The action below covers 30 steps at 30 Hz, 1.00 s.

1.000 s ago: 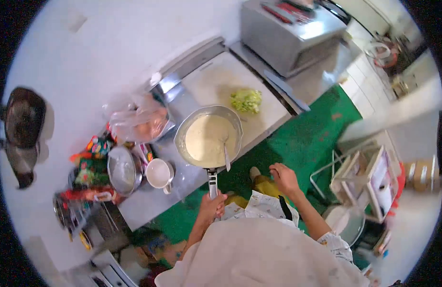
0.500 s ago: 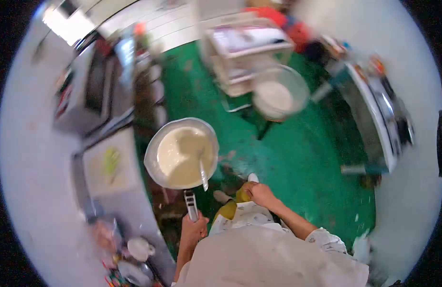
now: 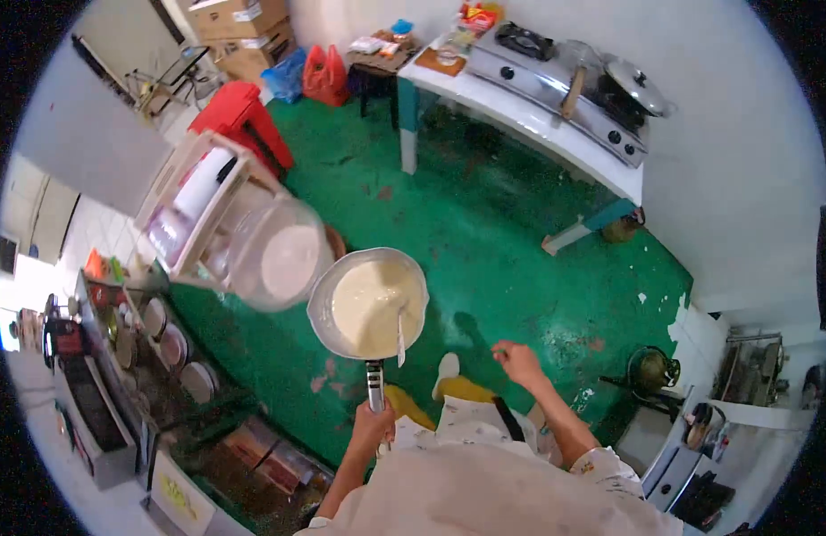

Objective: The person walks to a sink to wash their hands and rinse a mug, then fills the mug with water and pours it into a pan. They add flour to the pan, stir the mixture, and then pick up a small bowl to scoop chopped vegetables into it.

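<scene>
My left hand [image 3: 373, 425] is closed round the handle of a saucepan [image 3: 319, 323], which I carry level above the floor. A pale, creamy liquid [image 3: 368, 299] partly fills the saucepan. Against its right side leans a spoon [image 3: 401, 339], its bowl end sunk in the liquid. Out to the right, my right hand [image 3: 517, 363] hangs in the air with its fingers curled, and I see nothing in it. Beyond the saucepan stands a large clear tub [image 3: 313, 220] with whitish contents, on a stool mostly hidden beneath it.
A white table [image 3: 520, 108] at the back bears a gas stove [image 3: 556, 94], a lidded pan [image 3: 639, 85] and a wooden-handled pot. Left of the tub is a beige rack [image 3: 218, 210], with red stools [image 3: 238, 116] behind. Shelves with dishes [image 3: 167, 344] line the left; another burner [image 3: 652, 371] stands right.
My view has swung to the right, bringing the stove table to the front and the left counter lower. The saucepan stays in my left hand. My right hand has moved away from my leg.
</scene>
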### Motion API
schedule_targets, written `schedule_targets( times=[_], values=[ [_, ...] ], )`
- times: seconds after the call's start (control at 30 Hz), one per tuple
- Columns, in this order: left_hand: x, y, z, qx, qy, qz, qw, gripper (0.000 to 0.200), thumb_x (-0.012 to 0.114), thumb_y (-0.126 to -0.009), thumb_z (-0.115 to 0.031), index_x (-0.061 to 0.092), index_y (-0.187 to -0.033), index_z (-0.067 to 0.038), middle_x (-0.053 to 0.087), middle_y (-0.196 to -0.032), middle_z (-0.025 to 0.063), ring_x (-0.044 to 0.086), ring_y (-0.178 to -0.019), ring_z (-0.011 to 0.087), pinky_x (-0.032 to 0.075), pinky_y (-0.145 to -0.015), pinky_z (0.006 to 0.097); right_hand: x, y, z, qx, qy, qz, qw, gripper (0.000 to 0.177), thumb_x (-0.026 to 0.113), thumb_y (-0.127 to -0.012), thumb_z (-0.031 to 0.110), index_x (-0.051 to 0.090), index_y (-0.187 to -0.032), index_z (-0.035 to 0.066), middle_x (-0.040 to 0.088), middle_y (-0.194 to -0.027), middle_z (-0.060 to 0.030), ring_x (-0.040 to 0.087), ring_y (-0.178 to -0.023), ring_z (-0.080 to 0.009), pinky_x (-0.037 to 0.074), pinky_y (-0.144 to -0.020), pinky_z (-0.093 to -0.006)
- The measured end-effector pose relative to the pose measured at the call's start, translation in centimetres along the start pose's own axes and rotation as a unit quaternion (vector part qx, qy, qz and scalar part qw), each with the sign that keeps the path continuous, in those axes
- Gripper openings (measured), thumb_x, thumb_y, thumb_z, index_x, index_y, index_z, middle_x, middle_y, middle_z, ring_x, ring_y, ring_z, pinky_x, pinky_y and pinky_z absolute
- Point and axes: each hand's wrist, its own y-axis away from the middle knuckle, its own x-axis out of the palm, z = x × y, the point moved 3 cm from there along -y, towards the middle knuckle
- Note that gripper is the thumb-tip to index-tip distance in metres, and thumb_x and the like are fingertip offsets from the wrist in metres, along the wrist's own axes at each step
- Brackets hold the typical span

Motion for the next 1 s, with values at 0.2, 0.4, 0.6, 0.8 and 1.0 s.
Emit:
schedule_targets(
  times=[0.2, 0.4, 0.6, 0.8, 1.0],
  values=[
    [6.1, -12.9, -6.5, 0.026, -0.018, 0.03, 0.999, 0.013, 0.058, -0.073, -0.01, 0.045, -0.071, -0.006, 0.046, -0.047, 0.0024, 0.044, -0.035, 0.0112, 0.035, -0.035, 0.0248, -5.8, -15.4, -6.5, 0.026, -0.077, -0.067, 0.994, 0.013, 0.056, -0.08, 0.011, 0.061, -0.091, 0.007, 0.059, -0.065, -0.0074, 0.055, -0.054, -0.0165, 0.045, -0.054, -0.0343],
    [6.7, -30.9, -9.2, -0.011, -0.088, 0.037, 0.995, 0.013, 0.058, -0.074, -0.011, 0.046, -0.072, -0.006, 0.047, -0.048, 0.0019, 0.046, -0.037, 0.012, 0.038, -0.036, 0.0258, -2.8, -33.6, -15.8, 0.15, -0.336, -0.028, 0.929, 0.015, 0.052, -0.079, 0.01, 0.06, -0.091, 0.005, 0.058, -0.068, -0.0038, 0.053, -0.053, -0.0157, 0.046, -0.047, -0.0297],
    [6.4, -45.4, -11.1, 0.02, -0.151, 0.042, 0.987, 0.014, 0.059, -0.073, -0.011, 0.046, -0.073, -0.005, 0.048, -0.05, 0.0029, 0.048, -0.038, 0.0129, 0.039, -0.036, 0.0276, 9.3, -49.0, -30.9, 0.197, -0.38, -0.016, 0.904, 0.01, 0.051, -0.082, 0.005, 0.058, -0.088, 0.003, 0.055, -0.065, -0.0048, 0.047, -0.045, -0.0124, 0.043, -0.04, -0.0289],
    [3.7, -59.4, -7.1, 0.033, -0.165, 0.006, 0.986, 0.014, 0.058, -0.072, -0.011, 0.046, -0.073, -0.004, 0.049, -0.051, 0.0035, 0.049, -0.038, 0.0133, 0.041, -0.038, 0.0283, 20.6, -65.0, -38.6, -0.085, -0.039, 0.003, 0.996, 0.025, 0.055, -0.081, 0.011, 0.052, -0.104, 0.003, 0.057, -0.075, -0.0097, 0.052, -0.057, -0.018, 0.047, -0.053, -0.0326],
    [2.1, -69.3, 0.1, 0.036, -0.16, 0.003, 0.987, 0.013, 0.057, -0.073, -0.012, 0.047, -0.073, -0.004, 0.049, -0.051, 0.0042, 0.048, -0.038, 0.0134, 0.042, -0.037, 0.0288, 21.4, -74.2, -44.4, -0.187, 0.306, -0.136, 0.924, 0.066, 0.055, -0.081, 0.017, 0.022, -0.137, 0.007, 0.041, -0.127, -0.018, 0.043, -0.114, -0.034, 0.036, -0.094, -0.0388]
  ],
)
